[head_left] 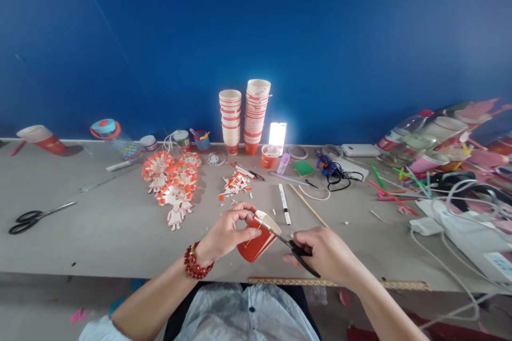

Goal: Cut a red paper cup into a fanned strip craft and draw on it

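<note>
My left hand (231, 228) grips a red paper cup (253, 246) near its rim, fingers at the top edge and thumb on the outer wall. The cup is tilted, with its white inside partly showing. In my right hand (326, 253) is a pair of scissors (298, 251) with black handles. Their blades reach left to the cup's rim, close to my left thumb. Beyond my hands lies a pile of red and white paper scraps (237, 184). To its left are several cut paper figures (175, 192) with orange fringes.
Two tall stacks of paper cups (257, 117) stand by the blue wall, beside a lit phone (277, 137). A white marker (284, 204) lies beyond the cup. Another pair of scissors (34, 218) is at far left. Cables, a power strip (476, 234) and bottles crowd the right.
</note>
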Action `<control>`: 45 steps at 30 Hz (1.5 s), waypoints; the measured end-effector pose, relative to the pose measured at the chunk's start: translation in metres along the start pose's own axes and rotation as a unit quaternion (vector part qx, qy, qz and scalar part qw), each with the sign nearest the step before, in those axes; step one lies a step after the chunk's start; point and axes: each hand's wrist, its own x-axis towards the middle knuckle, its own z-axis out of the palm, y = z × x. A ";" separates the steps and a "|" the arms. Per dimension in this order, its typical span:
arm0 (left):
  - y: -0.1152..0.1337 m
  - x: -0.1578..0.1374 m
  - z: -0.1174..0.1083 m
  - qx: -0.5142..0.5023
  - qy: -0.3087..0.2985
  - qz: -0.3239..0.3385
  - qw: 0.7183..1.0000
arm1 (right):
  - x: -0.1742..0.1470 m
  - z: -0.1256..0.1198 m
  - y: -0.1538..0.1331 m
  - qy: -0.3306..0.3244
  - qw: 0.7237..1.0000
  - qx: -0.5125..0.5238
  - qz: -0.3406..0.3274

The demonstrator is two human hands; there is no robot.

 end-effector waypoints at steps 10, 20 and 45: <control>-0.003 0.000 0.001 -0.005 -0.013 0.001 1.000 | 0.001 0.004 -0.005 -0.010 1.000 0.004 0.003; -0.005 -0.001 0.001 0.020 -0.001 0.010 1.000 | 0.002 0.012 -0.002 0.028 0.999 -0.003 -0.020; -0.014 -0.019 0.024 0.309 0.196 0.292 0.884 | 0.040 0.020 -0.029 0.157 0.955 0.247 -0.038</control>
